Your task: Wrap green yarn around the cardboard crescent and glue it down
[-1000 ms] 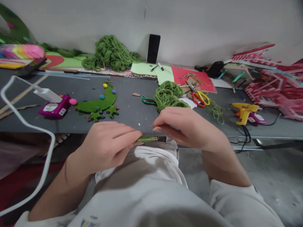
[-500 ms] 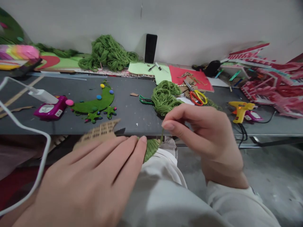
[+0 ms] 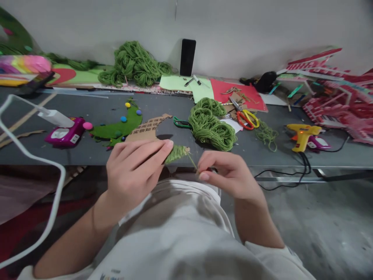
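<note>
My left hand (image 3: 132,171) grips a curved cardboard piece (image 3: 148,128) whose near tip is wrapped in green yarn (image 3: 176,152). The fingers are closed over the wrapped end, and the bare cardboard rises behind the hand. My right hand (image 3: 225,175) pinches the loose yarn strand (image 3: 192,160) that runs from the wrapped tip, pulled taut to the right. Both hands hover at the dark table's near edge (image 3: 262,165), over my lap.
On the table lie a loose green yarn skein (image 3: 211,126), a finished green crescent with coloured pompoms (image 3: 118,126), red-and-yellow scissors (image 3: 247,118), a yellow glue gun (image 3: 301,136) and a pink power strip (image 3: 65,132) with a white cable. A phone (image 3: 187,57) leans on the wall.
The left hand has drawn back from the camera and turned the cardboard piece upright. The right hand has dropped lower and pulled the strand out to the right.
</note>
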The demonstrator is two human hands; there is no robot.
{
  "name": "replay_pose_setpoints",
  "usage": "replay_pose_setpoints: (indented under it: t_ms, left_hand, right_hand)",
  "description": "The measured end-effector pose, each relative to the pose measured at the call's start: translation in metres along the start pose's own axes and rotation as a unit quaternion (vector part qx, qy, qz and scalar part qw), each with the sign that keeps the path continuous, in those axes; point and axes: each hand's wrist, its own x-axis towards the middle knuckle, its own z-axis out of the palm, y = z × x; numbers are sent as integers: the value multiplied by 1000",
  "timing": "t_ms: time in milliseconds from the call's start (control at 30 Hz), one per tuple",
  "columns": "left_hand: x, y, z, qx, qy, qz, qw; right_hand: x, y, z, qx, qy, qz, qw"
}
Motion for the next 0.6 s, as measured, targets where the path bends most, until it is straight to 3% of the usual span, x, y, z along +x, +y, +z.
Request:
replay_pose_setpoints:
  t_ms: [133, 267, 400, 600]
  left_hand:
    - [-9, -1, 24, -27, 40, -22, 999]
    - [-20, -3, 44, -45, 65, -35, 996]
    - [-29, -2, 54, -50, 49, -54, 996]
    - [-39, -2, 63, -44, 13, -82, 996]
  right_hand:
    - [-4, 26, 16, 19, 21, 52, 998]
    - [-3, 38, 21, 80, 84, 101, 988]
    - [0, 38, 21, 110, 115, 134, 978]
    - [2, 48, 28, 38, 139, 153, 978]
